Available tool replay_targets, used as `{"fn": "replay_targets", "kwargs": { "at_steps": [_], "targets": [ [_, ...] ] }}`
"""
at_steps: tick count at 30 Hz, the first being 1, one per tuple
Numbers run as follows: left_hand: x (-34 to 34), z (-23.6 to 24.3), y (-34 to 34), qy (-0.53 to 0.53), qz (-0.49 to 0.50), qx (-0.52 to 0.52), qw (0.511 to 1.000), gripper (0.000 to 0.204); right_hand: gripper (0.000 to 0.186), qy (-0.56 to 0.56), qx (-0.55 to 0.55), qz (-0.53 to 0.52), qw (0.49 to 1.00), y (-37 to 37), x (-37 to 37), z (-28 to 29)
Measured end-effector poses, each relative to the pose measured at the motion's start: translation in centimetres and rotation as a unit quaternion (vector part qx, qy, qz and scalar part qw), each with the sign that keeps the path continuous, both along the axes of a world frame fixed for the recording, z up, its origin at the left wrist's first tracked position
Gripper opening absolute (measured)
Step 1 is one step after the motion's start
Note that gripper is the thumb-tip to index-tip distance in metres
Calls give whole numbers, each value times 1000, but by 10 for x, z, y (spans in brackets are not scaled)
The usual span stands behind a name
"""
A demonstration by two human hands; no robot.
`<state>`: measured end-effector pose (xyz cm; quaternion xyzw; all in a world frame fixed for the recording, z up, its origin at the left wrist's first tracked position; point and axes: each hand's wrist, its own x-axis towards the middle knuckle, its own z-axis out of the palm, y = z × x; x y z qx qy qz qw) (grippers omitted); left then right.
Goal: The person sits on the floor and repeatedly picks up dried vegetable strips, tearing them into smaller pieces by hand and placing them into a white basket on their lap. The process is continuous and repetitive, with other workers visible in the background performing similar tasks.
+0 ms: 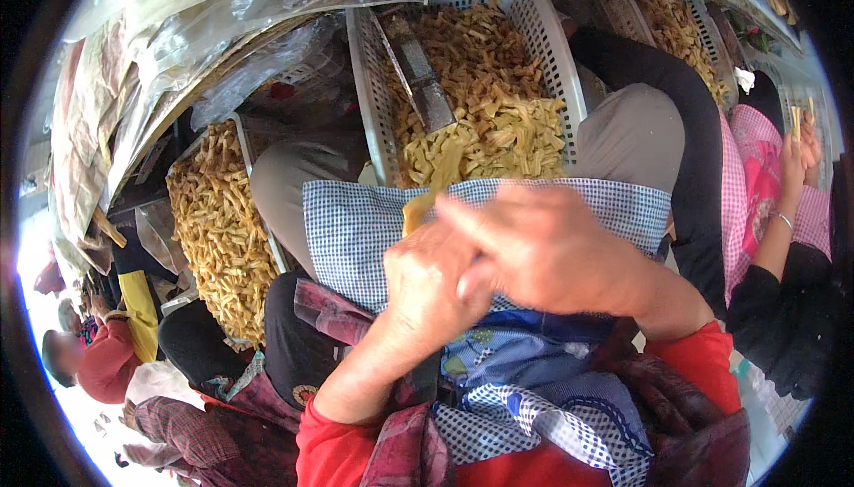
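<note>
My left hand [425, 278] is closed in front of my lap, with a yellow strip-shaped piece [414, 213] sticking out past its fingers. Across it comes my right hand [556, 251], its fingers smeared by motion and meeting the left hand. Just beyond the fingertips is a blurred yellow-green strip [452, 160]; whether a hand holds it I cannot tell. A white perforated basket [363, 87] stands between my knees, full of similar yellow and brown pieces [489, 136]. Over my lap lies a blue checked cloth [351, 220].
A long metal bar-like tool [416, 73] rests in the basket on the pieces. Another heaped basket [222, 229] is at the left, a further one [685, 38] at the far right. Co-workers sit close by; one's hand [792, 162] shows at right. Plastic sheeting [240, 29] hangs ahead.
</note>
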<state>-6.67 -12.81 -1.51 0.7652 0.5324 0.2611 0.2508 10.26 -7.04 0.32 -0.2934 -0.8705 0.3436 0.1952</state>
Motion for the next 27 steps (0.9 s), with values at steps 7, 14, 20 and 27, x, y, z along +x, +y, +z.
{"fn": "replay_targets", "kwargs": {
  "at_steps": [7,14,20,27],
  "targets": [
    [3,48,26,-1,-11,-58,998,20,34,-159,-107,-75,979,50,79,-38],
    [3,16,37,-289,-212,-381,852,16,66,264,-126,114,950,0,35,24],
    [29,4,16,-705,123,-495,493,22,53,57,274,-85,956,12,18,3],
    [-2,1,23,45,8,147,988,24,30,64,138,-105,983,5,-1,-22]
  ]
}}
